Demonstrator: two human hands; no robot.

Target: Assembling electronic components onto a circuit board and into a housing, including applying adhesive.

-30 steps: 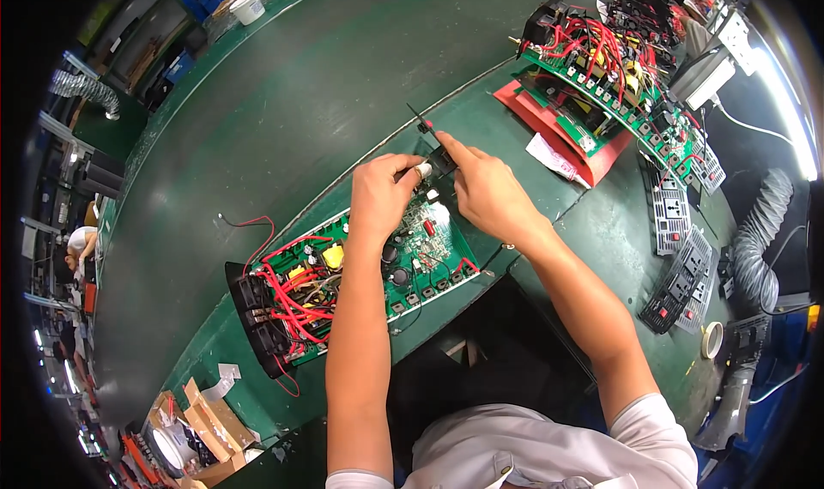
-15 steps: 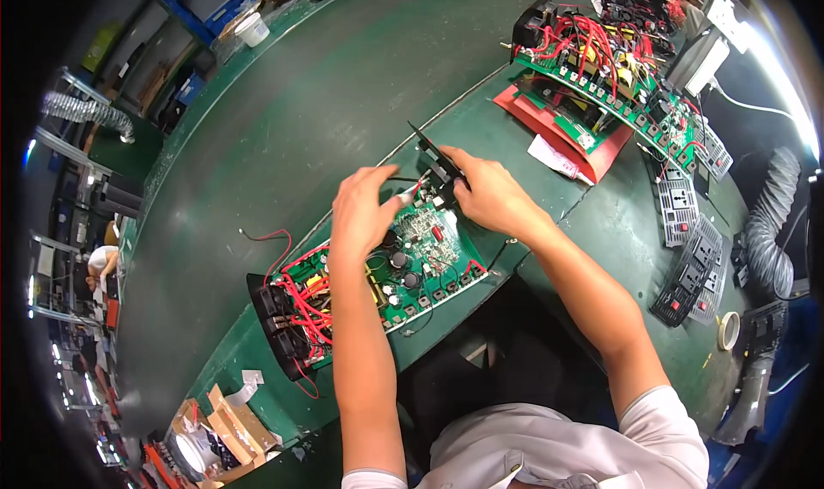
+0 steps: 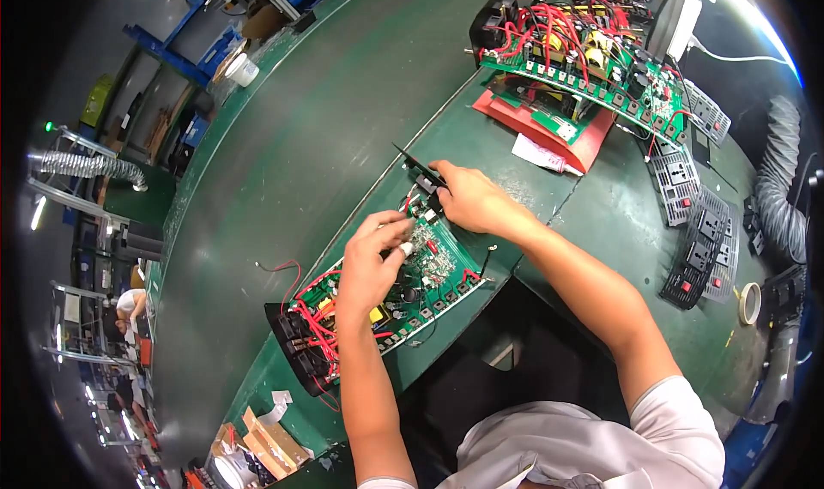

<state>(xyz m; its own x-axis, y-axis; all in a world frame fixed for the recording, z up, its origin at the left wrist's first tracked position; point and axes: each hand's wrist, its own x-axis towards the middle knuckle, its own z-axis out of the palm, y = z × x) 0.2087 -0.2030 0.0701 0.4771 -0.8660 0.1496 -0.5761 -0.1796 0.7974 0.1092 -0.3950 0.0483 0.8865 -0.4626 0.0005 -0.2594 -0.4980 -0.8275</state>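
Observation:
A long green circuit board (image 3: 442,266) with red wires and capacitors lies slantwise on the bench in front of me. At its left end is a black end panel with round fan-like parts (image 3: 300,347). My right hand (image 3: 476,202) grips a thin black panel (image 3: 419,167), seen nearly edge-on, at the board's far end. Thin red and black wires (image 3: 408,203) run between that panel and the board. Over the middle of the board is my left hand (image 3: 373,262), its thumb and fingers apart and the fingertips slightly blurred. Something white covers its thumb tip.
Back right, more wired boards (image 3: 584,60) rest above a red tray (image 3: 592,146) with a paper slip (image 3: 539,153). Grey and black socket panels (image 3: 704,240) and a tape roll (image 3: 749,304) lie at right. A cardboard box (image 3: 275,446) stands lower left, a white cup (image 3: 242,70) far left.
The view has shifted. My left hand has drawn back from the wires by the black panel to over the middle of the board. My right hand keeps its grip on the panel.

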